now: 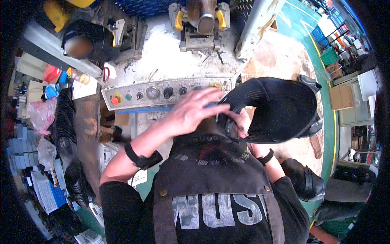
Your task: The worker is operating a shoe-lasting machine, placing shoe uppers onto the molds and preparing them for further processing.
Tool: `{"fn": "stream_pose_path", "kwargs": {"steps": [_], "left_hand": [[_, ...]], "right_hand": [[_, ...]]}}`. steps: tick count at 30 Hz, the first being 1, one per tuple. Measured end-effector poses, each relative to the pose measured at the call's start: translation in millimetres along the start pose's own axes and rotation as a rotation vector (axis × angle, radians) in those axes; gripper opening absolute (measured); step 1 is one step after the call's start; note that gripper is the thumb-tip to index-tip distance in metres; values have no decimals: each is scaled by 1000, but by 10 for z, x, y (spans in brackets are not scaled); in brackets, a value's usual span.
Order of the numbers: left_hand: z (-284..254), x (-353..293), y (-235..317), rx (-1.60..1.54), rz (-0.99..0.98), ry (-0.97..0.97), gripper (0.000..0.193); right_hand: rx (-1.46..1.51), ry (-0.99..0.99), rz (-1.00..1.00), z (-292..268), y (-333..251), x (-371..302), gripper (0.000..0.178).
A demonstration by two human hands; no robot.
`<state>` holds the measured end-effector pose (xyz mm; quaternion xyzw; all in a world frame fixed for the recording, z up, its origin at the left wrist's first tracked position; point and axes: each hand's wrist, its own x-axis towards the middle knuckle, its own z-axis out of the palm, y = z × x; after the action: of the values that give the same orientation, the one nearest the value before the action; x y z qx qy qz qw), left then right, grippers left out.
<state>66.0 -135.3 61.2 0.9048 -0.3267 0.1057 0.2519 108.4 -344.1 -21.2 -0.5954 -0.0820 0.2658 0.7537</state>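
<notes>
A large black boot (284, 107) is held in front of my chest, to the right of the middle, with its bulky end toward the right. My right hand (242, 122) grips its near edge; part of the hand is hidden behind the black material. My left hand (200, 106) hovers at the boot's left end with fingers stretched out, smeared by motion. Whether the left fingertips touch the boot I cannot tell. Below the hands is the dark apron (219, 156) I wear.
Behind my left hand runs a control panel (152, 92) with knobs and a red button (115, 100). Beyond it stands a machine clamp with yellow-grey jaws (201, 24). Another black shoe (302, 179) lies at right; a white post (258, 30) rises at back right.
</notes>
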Motion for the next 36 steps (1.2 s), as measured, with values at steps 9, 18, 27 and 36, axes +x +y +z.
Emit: {"fn": "stream_pose_path", "kwargs": {"steps": [9,18,27,36], "left_hand": [[-367,-36,2,-155,48,32,24],[-1108,300,133,-416,-156,-599,30],[-1791,832,-152,-483,24,259,49],[-1789,1630,-675,-798,-376,521,52]], "right_hand": [[236,322,80,-309,-142,98,25],[-786,-462,-562,274,-1306,86,45],[-58,-38,-519,634,-2155,707,23],[151,138,-386,653,-2445,1841,24]]}}
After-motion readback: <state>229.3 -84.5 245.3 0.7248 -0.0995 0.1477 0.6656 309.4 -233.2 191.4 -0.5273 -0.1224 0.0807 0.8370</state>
